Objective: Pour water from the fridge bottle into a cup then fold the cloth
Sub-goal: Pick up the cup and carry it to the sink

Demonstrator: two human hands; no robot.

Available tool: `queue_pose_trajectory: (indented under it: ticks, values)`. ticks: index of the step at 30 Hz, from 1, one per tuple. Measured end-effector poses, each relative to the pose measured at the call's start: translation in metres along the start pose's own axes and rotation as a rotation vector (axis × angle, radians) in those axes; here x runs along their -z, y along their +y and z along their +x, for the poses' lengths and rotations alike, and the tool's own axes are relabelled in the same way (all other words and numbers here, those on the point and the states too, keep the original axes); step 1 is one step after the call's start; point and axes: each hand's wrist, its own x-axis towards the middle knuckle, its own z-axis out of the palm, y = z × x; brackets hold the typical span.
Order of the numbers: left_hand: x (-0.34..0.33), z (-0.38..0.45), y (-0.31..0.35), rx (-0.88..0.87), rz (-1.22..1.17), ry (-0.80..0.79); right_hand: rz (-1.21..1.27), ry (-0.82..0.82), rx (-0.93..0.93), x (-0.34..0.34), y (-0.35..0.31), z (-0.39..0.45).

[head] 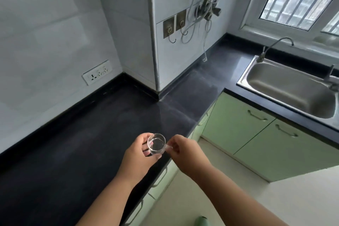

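A small clear glass cup [156, 145] is held above the front edge of the black countertop [73, 152]. My left hand [138, 156] wraps its fingers round the cup's body from the left. My right hand [183, 149] pinches the cup's clear handle on the right side. A pale green rounded top of some object [201, 221] shows at the bottom edge of the frame; I cannot tell what it is. No cloth and no fridge are in view.
A steel sink [291, 88] with a curved faucet [275, 46] sits at the right under a window. Green cabinet doors [256, 134] run below the counter. Wall sockets [97, 74], hooks and dangling cables [205, 14] line the tiled walls.
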Motion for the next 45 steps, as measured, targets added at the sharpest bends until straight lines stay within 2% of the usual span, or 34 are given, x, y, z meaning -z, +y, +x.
queue_pose_trajectory:
  ticks: [6, 13, 20, 35, 40, 45]
  values:
    - [-0.058, 0.035, 0.045, 0.001, -0.146, -0.028, 0.025, 0.053, 0.022, 0.063, 0.039, 0.030]
    - [-0.107, 0.076, 0.077, -0.033, -0.139, -0.068, 0.034, 0.108, 0.051, 0.121, 0.076, 0.059]
    - [-0.149, 0.136, 0.104, -0.046, -0.116, -0.153, 0.033, 0.184, -0.010, 0.155, 0.111, 0.102]
    - [-0.228, 0.272, 0.197, -0.209, 0.118, -0.388, 0.135, 0.485, -0.198, 0.250, 0.163, 0.176]
    - [-0.266, 0.316, 0.227, -0.264, 0.198, -0.384, 0.188, 0.539, -0.205, 0.286, 0.194, 0.213]
    - [-0.308, 0.366, 0.249, -0.281, 0.288, -0.309, 0.203, 0.533, -0.208, 0.322, 0.231, 0.263]
